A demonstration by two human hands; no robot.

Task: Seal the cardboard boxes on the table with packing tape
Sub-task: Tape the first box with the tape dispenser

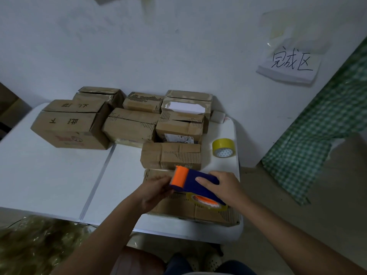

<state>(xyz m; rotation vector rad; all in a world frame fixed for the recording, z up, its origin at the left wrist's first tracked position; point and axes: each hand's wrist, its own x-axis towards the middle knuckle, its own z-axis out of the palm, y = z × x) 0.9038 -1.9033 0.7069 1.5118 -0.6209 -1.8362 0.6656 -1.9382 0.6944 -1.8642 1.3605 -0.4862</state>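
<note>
White plaster walls close in around a white folding table (49,175), one of them bearing a handwritten paper sign (289,65). Worn brown cardboard boxes (131,126) crowd the table's far half, and a spare roll of yellowish packing tape (223,147) stands on edge near the right rim. Nearest the person, a flat brown cardboard box (198,211) lies at the table's front right corner, beneath both hands.

The right hand (224,187) wraps around the body of a blue handheld tape dispenser with an orange roller and orange core (195,183), holding it just above that box. The left hand (155,190) is at the dispenser's orange front end, fingers curled there; it seems to be pinching for the tape's free end, though blur hides the tape itself.

Judging by this, the step in hand is readying the dispenser: freeing the tape's leading edge before any strip goes down. The next move likely calls for pulling out a short tail, pressing it onto one end of the box's seam, then drawing the dispenser along the flaps while the left hand keeps the box from sliding.
</note>
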